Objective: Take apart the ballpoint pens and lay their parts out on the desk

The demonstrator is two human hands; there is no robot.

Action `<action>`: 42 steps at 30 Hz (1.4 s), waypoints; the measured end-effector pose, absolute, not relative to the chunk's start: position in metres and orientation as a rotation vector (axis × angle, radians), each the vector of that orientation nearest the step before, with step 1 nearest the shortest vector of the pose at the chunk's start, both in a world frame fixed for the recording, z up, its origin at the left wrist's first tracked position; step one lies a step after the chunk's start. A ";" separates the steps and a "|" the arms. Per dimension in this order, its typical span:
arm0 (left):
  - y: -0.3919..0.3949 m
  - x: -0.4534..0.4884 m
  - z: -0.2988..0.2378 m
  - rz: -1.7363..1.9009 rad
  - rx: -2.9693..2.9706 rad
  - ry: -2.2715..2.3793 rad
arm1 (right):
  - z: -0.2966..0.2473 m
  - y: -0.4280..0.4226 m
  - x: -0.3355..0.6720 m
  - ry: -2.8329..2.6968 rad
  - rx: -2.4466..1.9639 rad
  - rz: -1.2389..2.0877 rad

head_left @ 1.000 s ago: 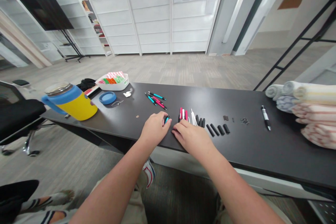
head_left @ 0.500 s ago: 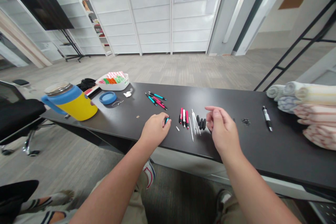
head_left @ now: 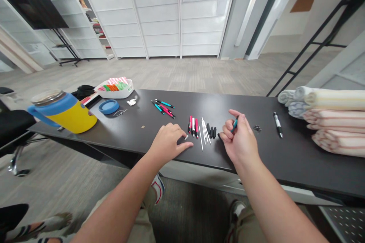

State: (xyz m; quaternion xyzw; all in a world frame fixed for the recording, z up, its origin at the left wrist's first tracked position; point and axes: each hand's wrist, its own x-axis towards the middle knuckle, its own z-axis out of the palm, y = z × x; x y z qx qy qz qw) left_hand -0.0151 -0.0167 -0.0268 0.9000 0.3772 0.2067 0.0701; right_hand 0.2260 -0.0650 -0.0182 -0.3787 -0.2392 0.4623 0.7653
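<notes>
My right hand (head_left: 241, 139) is raised just above the dark table (head_left: 285, 159), fingers closed on a teal pen part (head_left: 235, 123). My left hand (head_left: 169, 143) rests flat on the table, holding nothing, its fingertips at a small white piece (head_left: 186, 137). Between the hands lie pink and white pen barrels (head_left: 193, 125), thin white refills (head_left: 204, 132) and short black grips (head_left: 211, 131). A tiny pile of dark springs (head_left: 257, 128) sits just right of my right hand.
Several assembled teal and pink pens (head_left: 163, 107) lie farther back, and a black-and-white pen (head_left: 277, 123) at the right. A yellow and blue jug (head_left: 64, 115), blue lid (head_left: 108, 106) and white tray (head_left: 114, 88) stand at the left. Rolled towels (head_left: 333, 117) are stacked on the right.
My right hand left the parts by my left hand, swung right and now grips a teal part. My left hand no longer shows the teal piece and lies flat.
</notes>
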 end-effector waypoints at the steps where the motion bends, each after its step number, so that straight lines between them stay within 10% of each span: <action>1: -0.017 -0.014 -0.027 0.619 2.710 1.152 | -0.018 -0.066 0.225 -0.535 -0.827 1.009; 42: -0.019 -0.011 -0.025 1.029 2.560 1.310 | -0.037 -0.071 0.211 -1.136 -1.003 0.982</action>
